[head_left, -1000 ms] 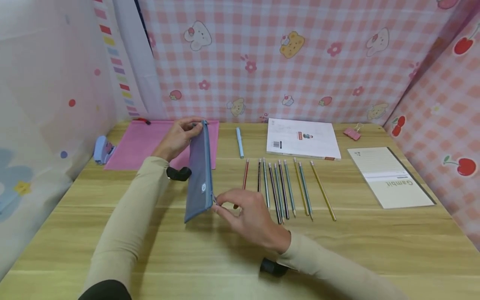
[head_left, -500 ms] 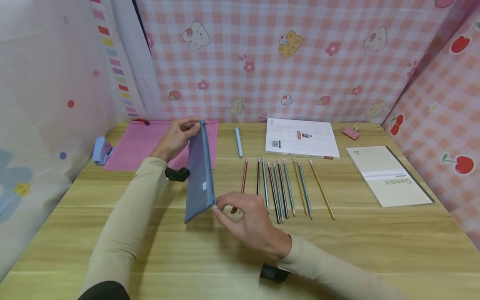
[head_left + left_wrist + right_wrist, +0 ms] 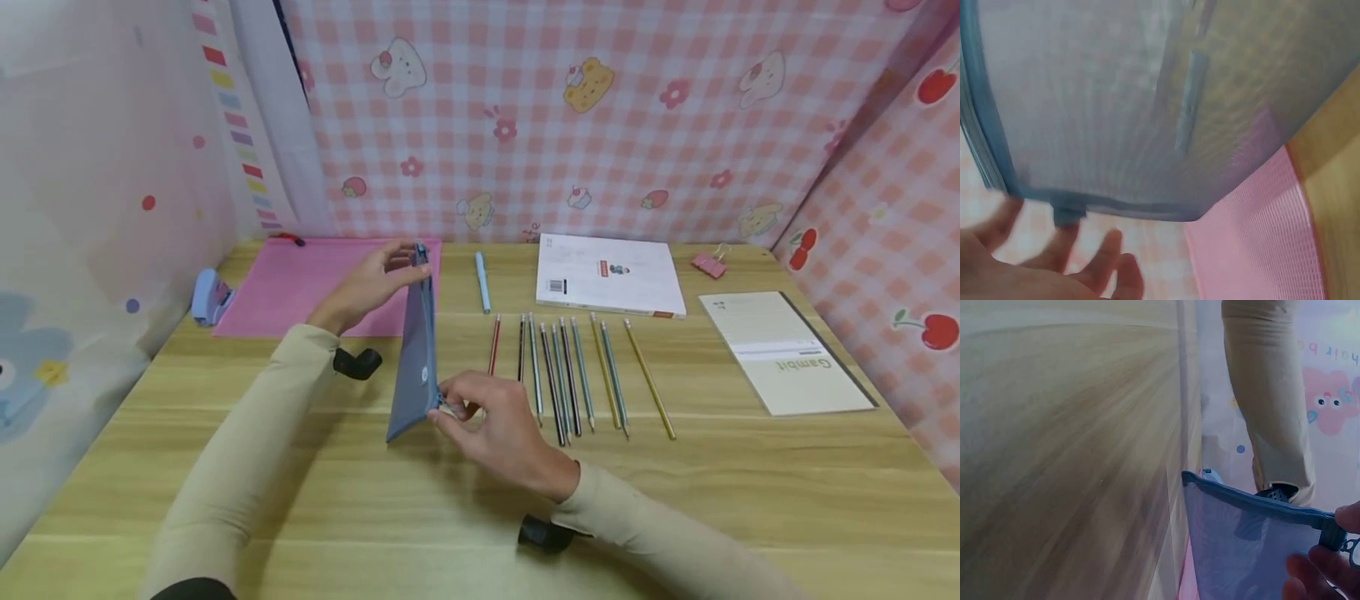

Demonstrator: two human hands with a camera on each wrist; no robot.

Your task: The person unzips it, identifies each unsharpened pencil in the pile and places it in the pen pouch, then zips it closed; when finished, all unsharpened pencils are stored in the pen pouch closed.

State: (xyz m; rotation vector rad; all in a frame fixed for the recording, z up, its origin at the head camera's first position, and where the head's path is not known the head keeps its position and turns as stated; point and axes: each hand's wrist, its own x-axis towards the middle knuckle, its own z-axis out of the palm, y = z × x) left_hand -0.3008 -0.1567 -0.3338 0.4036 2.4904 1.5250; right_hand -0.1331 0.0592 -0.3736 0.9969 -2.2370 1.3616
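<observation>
A blue-grey mesh zipper pouch [image 3: 411, 383] stands on edge above the table, its zipper side up. At its far end my left hand [image 3: 371, 287] holds the top corner, thumb stretched across the zipper edge. In the left wrist view, fingers [image 3: 1100, 262] lie by a small fabric tab on the pouch's end edge. My right hand [image 3: 498, 425] pinches the near end of the zipper. A metal ring [image 3: 1354, 550] shows beside those fingers in the right wrist view. The pouch's mesh [image 3: 1085, 112] lets the things behind it show through.
Several pencils [image 3: 576, 375] lie in a row right of the pouch. Behind are a light blue pen [image 3: 482, 283], a white book [image 3: 611, 275], a pink binder clip [image 3: 708, 265] and a notepad [image 3: 787, 354]. A pink mesh pouch [image 3: 300, 287] and a blue stapler-like item [image 3: 212, 297] lie left.
The pouch has shifted slightly right, mostly at its far end. My left thumb now reaches further across the zipper edge. My right hand keeps its pinch at the near end.
</observation>
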